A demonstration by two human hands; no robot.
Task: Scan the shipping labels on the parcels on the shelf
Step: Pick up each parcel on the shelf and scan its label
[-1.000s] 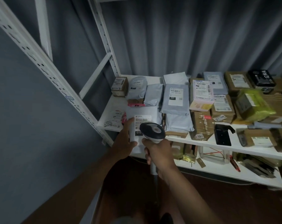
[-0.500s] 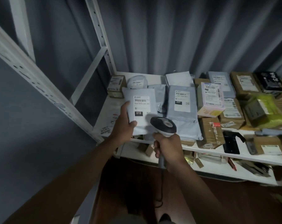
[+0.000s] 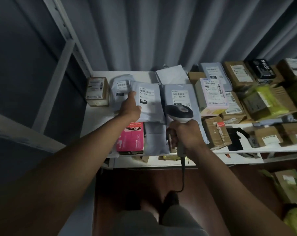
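Grey plastic mailer bag (image 3: pixel 148 103), label 010, pinched in left hand (image 3: pixel 130 108) near shelf (image 3: pixel 100 114) left edge; right hand (image 3: pixel 187 133) clenches corded handheld scanner (image 3: pixel 179 113). Next: aim at its barcode.

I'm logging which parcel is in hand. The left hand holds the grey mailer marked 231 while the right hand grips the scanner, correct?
Not quite. In the head view the left hand holds the grey mailer marked 010; the mailer marked 231 lies beside it. The right hand does grip the scanner.

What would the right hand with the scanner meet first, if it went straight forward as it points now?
Probably the grey mailer labelled 231: the scanner in the right hand points at it. Depth is unclear.
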